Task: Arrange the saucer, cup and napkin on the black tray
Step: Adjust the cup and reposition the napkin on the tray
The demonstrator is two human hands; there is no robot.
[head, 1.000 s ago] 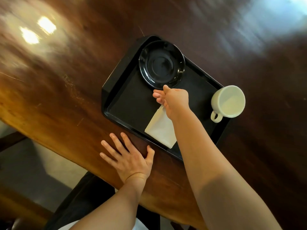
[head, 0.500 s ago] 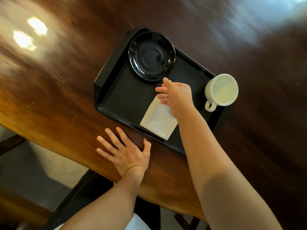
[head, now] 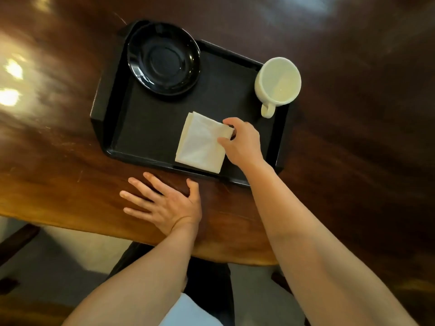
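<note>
The black tray [head: 146, 135] lies on a dark wooden table. A glossy black saucer [head: 163, 61] sits in its far left corner. At the tray's far right corner stands a white cup [head: 279, 81], empty, handle toward me. A folded white napkin [head: 202, 142] lies flat near the tray's front edge. My right hand [head: 242, 142] pinches the napkin's right corner between thumb and fingers. My left hand [head: 164, 205] rests flat on the table just in front of the tray, fingers spread, holding nothing.
The wooden table [head: 353, 149] stretches far to the right and back, with bright light glare at the left. Its near edge runs just below my left wrist. My lap and the floor show beneath.
My right hand has drawn back from the saucer toward me and taken the napkin's right corner. The left hand stays flat on the table.
</note>
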